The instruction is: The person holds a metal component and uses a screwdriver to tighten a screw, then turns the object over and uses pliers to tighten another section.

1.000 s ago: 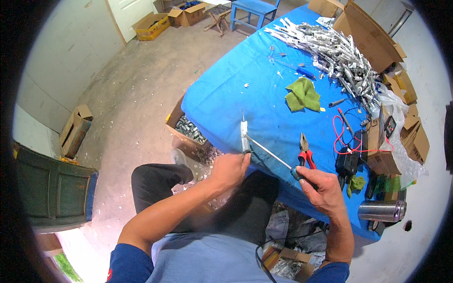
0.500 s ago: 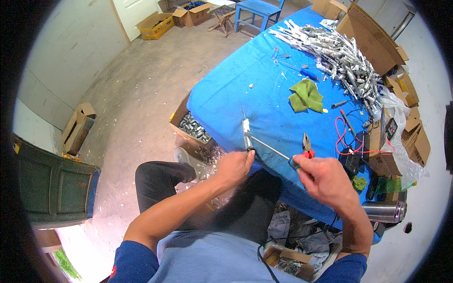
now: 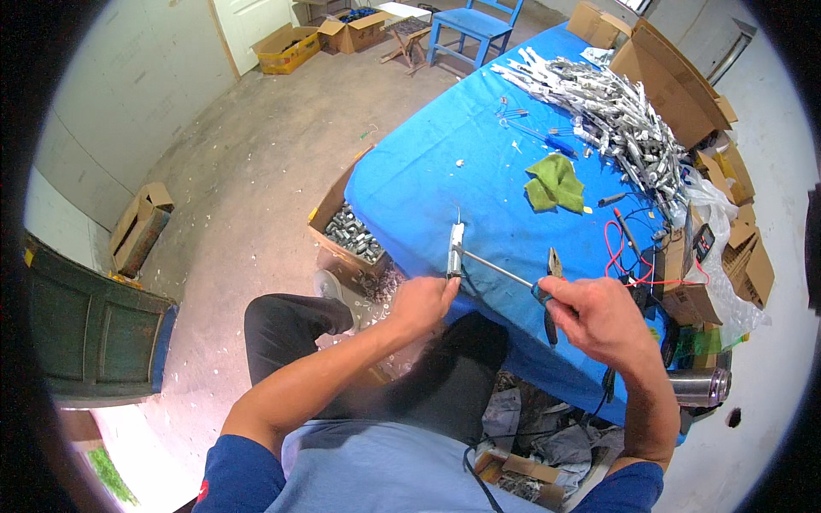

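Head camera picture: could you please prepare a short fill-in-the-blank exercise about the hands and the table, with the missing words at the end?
1. In the picture, the slim white piece in the left hand is to the ____ of the pliers.
2. The right hand grips a tool by its ____.
3. The tablecloth and the chair are both ____.
4. The rag on the tablecloth is ____.

Missing words: left; handle; blue; green.
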Demonstrator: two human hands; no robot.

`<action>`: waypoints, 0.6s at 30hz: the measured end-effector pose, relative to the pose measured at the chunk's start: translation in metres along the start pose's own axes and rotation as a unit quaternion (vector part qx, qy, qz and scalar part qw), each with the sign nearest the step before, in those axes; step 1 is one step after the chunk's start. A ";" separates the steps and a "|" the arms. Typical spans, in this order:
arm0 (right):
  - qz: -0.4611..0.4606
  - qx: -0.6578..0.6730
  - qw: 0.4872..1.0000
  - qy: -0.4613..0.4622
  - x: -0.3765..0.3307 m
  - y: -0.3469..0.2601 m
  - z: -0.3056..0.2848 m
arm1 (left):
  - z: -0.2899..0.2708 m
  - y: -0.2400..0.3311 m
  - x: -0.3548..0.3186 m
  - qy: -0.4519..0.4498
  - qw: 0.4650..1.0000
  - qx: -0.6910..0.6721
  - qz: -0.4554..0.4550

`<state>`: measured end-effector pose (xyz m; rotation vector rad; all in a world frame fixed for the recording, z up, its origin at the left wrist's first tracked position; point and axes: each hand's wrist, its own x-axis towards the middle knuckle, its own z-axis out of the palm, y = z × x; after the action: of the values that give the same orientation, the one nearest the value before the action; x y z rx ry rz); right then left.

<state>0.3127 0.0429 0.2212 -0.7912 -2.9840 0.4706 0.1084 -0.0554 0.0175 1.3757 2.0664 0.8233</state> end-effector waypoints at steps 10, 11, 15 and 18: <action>0.177 0.270 0.941 -0.105 0.016 0.033 -0.007 | -0.003 -0.008 0.001 0.005 1.000 -0.006 -0.012; 0.164 0.260 0.948 -0.086 0.012 0.032 -0.002 | -0.004 -0.009 0.001 0.007 1.000 -0.011 -0.003; 0.138 0.131 0.980 -0.055 0.004 0.011 -0.011 | -0.013 -0.005 0.000 0.005 1.000 -0.009 0.022; 0.094 0.112 0.987 -0.070 0.012 0.011 -0.020 | -0.012 -0.006 0.000 0.001 0.999 0.015 0.034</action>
<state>0.3097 0.0636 0.2359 -1.0620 -2.9161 0.8875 0.0963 -0.0591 0.0214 1.4680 2.0518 0.8247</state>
